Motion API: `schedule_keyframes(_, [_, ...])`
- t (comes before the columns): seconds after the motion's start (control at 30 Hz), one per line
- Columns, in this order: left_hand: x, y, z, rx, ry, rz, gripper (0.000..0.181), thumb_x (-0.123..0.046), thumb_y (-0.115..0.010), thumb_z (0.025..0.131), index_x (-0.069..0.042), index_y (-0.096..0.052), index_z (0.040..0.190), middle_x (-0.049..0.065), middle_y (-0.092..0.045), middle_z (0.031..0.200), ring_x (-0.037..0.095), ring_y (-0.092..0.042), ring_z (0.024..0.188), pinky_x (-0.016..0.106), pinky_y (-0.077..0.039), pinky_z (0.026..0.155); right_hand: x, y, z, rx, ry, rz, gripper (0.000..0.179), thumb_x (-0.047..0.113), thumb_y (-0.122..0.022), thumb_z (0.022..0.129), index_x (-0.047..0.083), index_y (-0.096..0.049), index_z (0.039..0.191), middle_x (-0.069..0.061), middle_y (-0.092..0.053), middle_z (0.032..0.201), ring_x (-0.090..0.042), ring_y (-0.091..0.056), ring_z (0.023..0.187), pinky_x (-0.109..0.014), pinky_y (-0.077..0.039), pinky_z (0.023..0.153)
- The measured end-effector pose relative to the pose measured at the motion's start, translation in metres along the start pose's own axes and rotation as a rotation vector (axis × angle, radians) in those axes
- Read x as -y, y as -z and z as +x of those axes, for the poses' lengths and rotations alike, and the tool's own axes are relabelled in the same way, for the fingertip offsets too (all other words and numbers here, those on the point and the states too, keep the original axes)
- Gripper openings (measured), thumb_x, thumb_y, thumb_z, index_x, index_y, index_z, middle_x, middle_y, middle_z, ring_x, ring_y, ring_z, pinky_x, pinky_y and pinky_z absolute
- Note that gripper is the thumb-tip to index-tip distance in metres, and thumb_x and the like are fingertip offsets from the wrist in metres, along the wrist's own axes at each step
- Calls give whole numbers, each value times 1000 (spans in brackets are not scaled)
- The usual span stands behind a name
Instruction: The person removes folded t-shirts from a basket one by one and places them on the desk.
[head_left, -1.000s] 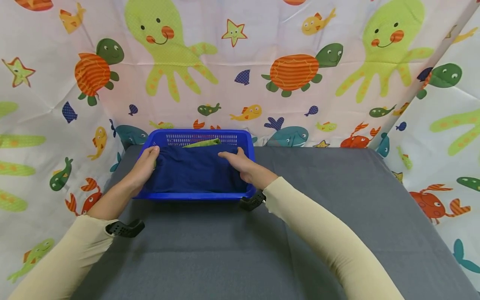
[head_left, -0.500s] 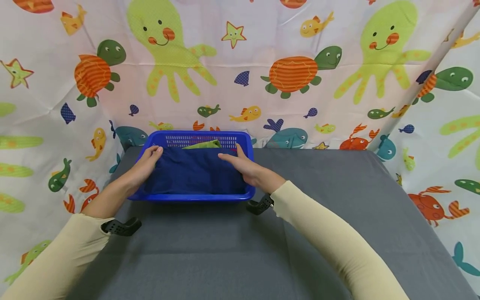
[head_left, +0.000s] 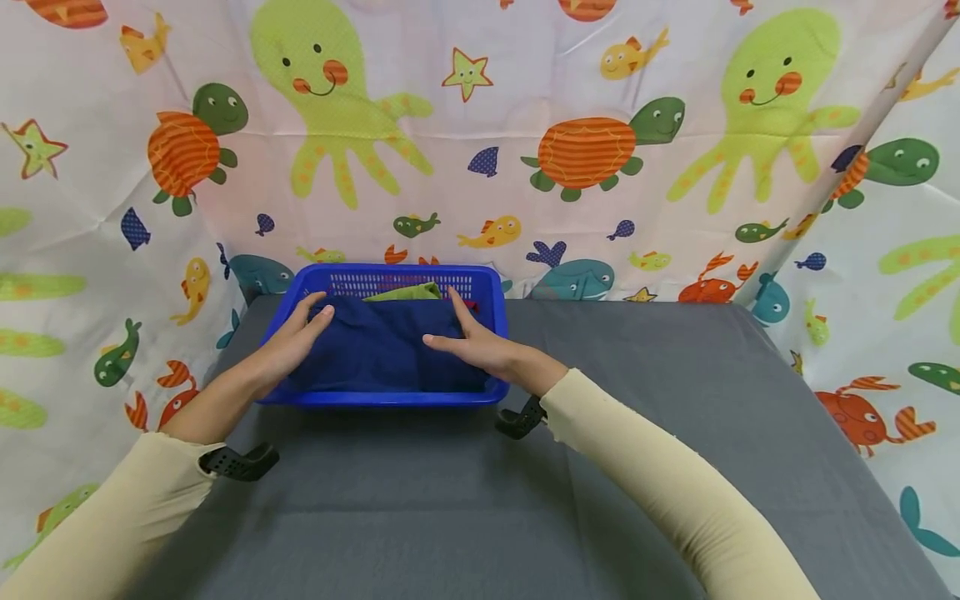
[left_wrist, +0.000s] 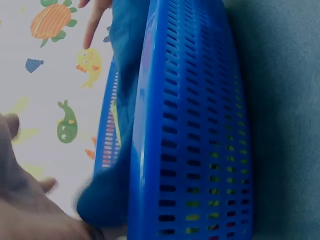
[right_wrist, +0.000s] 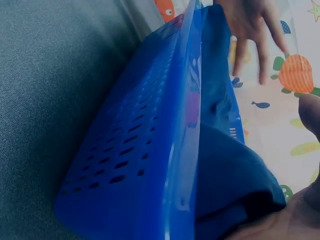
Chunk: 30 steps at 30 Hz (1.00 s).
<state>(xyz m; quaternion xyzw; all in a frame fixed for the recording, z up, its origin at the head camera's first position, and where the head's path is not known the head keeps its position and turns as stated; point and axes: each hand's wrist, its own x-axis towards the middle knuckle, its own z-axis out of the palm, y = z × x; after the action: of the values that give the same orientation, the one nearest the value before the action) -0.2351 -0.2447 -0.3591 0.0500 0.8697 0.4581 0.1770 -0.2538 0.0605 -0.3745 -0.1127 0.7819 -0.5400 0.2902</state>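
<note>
A blue plastic basket [head_left: 390, 399] with slotted walls stands on the grey cloth-covered table, against the back wall. Folded navy fabric [head_left: 375, 350] fills most of its top. My left hand [head_left: 288, 346] is over the basket's left end, fingers extended and thumb apart, beside the navy fabric. At the other end my right hand [head_left: 483, 348] spreads its thumb and index finger above the fabric's right part. Both wrist views show the hands with relaxed, parted fingers, and the navy fabric [left_wrist: 102, 197] bulging over the rim. Neither hand grips anything.
Behind the navy fabric, a light green cloth [head_left: 405, 292] pokes up inside the basket, with a bit of red [head_left: 472, 306] near its right side. The grey table [head_left: 637, 375] extends right and forward. A sea-animal printed curtain [head_left: 480, 183] encloses the back and sides.
My left hand has come off the basket's left edge and fabric, its fingers opening inward. My right hand has shifted slightly left, its index finger lifting away from the thumb. The basket stays put.
</note>
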Motion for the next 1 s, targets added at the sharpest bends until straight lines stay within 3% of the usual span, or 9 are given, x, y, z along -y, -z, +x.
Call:
schedule_keyframes(0.2, [0,5,0,24,130,109,97,-76,-19,98,-12,17,161,28,18,166,58,5,151,80,-8,114,-1,1,-2,-2,-15,-36,98,49,-59,99,48,21,156,6,21,170,-28,11,160,-61,-12,126])
schedule_keyframes(0.4, [-5,8,0,47,115,90,97,-79,-17,95,-18,25,159,22,25,166,56,11,151,82,-7,111,-2,0,-2,8,14,-36,97,47,-59,100,48,21,156,8,22,170,-29,10,160,-63,-12,125])
schedule_keyframes(0.57, [-5,12,-2,79,129,90,95,-77,-13,96,-19,33,155,24,30,163,65,6,147,85,-25,101,-3,1,-1,7,25,-36,99,47,-59,100,46,22,156,8,22,170,-28,10,160,-63,-10,125])
schedule_keyframes(0.67, [-5,13,-3,95,125,140,96,-75,-12,98,-14,36,153,26,32,162,67,4,145,85,-29,97,-4,1,-1,1,27,-44,99,48,-59,99,45,22,157,7,21,170,-28,10,160,-63,-9,125])
schedule_keyframes(0.83, [-2,13,-2,69,84,176,95,-73,-10,99,-9,35,153,24,34,161,59,15,149,81,-7,112,-4,0,-3,-2,9,-51,100,51,-58,99,45,24,156,7,23,170,-29,9,160,-63,-8,126])
schedule_keyframes(0.93, [-1,12,0,62,69,107,92,-73,-8,99,-13,35,154,22,34,162,59,8,150,81,-2,113,-3,1,-4,0,-1,-46,100,53,-58,99,45,25,155,8,24,169,-29,9,160,-62,-8,126])
schedule_keyframes(1.0, [-1,12,0,94,76,2,89,-75,-6,97,-21,37,153,19,35,163,59,5,150,81,-1,112,-3,1,-5,0,0,-43,100,52,-57,99,44,25,156,7,24,169,-29,9,160,-63,-8,126])
